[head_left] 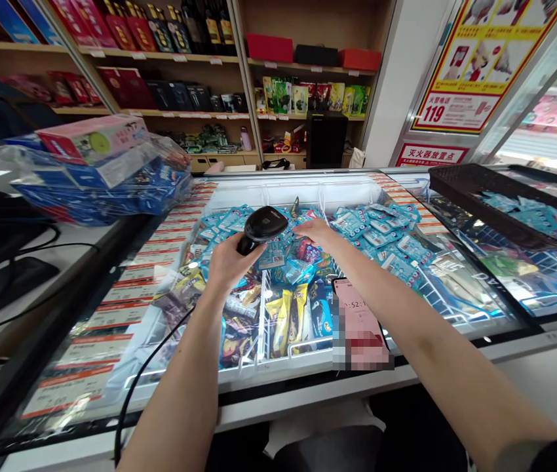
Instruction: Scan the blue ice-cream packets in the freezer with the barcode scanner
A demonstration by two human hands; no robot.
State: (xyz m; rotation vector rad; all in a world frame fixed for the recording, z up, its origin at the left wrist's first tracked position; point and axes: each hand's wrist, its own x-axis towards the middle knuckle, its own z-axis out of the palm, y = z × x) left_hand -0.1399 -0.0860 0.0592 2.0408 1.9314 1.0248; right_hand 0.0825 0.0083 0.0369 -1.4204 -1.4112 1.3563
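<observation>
Corded barcode scanner (265, 223) sits in left hand (229, 265), fingers wrapped round handle, presumably to angle its head over blue packets (272, 256) at the chest freezer (308, 398). Right hand (315, 232) just beside; can't tell whether pinching a packet.

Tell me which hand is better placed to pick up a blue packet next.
Probably the right hand: it reaches out over the blue packets, while the left hand is gripping the black scanner. Whether the right holds anything is unclear.
</observation>
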